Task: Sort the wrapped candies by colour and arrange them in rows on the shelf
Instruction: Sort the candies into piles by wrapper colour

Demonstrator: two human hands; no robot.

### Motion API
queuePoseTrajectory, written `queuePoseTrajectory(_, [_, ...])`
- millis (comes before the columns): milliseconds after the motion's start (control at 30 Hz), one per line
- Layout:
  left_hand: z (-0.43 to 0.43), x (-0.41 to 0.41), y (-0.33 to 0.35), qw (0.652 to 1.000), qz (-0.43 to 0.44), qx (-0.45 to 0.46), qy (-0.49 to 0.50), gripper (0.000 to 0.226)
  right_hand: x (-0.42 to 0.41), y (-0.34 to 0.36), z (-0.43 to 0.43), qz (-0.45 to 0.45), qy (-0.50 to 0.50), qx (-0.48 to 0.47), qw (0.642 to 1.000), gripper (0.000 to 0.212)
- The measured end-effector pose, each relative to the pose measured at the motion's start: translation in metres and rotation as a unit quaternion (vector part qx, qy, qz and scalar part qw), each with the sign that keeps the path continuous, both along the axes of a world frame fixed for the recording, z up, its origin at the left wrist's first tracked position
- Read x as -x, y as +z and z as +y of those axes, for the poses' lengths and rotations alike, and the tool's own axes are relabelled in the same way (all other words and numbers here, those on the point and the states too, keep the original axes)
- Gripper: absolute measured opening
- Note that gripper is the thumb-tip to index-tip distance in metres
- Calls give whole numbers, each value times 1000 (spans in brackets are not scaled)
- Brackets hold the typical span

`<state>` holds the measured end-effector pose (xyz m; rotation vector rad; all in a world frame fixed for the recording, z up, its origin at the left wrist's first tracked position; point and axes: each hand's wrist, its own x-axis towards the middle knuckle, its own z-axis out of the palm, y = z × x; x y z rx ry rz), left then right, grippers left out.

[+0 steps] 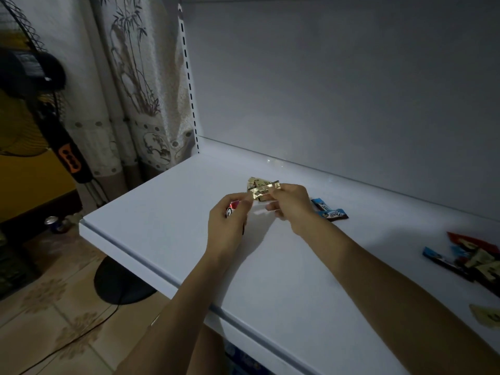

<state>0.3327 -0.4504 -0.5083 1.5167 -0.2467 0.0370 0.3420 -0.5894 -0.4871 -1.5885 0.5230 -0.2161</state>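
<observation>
Over the middle of the white shelf [167, 212] both my hands meet. A gold wrapped candy [263, 191] is pinched between my right hand [290, 204] and the fingertips of my left hand [228, 224]. My left hand also holds a red wrapped candy [233, 208] in its curled fingers. Another gold candy [257, 182] lies on the shelf just behind them. Two blue wrapped candies [328, 211] lie to the right of my right hand. A mixed heap of red, blue and gold candies [470, 259] sits at the right edge, with one gold candy [487, 316] nearer the front.
The shelf's grey back panel [338, 90] rises behind, with a slotted upright [189, 85] at its left end. Left of the shelf stand a floor fan [65, 147] with a round black base [119, 282], a patterned curtain [135, 77], and a drink can [54, 223] on the tiled floor.
</observation>
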Motion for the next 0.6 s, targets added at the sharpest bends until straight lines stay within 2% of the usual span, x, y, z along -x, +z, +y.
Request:
queuePoseTrajectory(200, [1,1,7,995,56,77,-15,30,-27,-12,-12,39,-56,175,982,21])
queuePoseTrajectory(367, [3,1,10,994,68,75,-39,43,-20,-4,0,-18,-68,151,986,21])
queuePoseTrajectory(433, [4,4,14,992,74,86,-56,50,4,5,14,-72,-14,115,991,30])
queuePoseTrajectory(500, [6,4,15,989,86,92,-73,57,35,9,28,-100,87,65,989,42])
queuePoseTrajectory(533, [7,3,15,987,97,94,-85,60,50,7,33,-98,131,68,984,41])
queuePoseTrajectory(600, [9,4,16,982,102,93,-125,62,65,-1,38,-86,163,93,978,27])
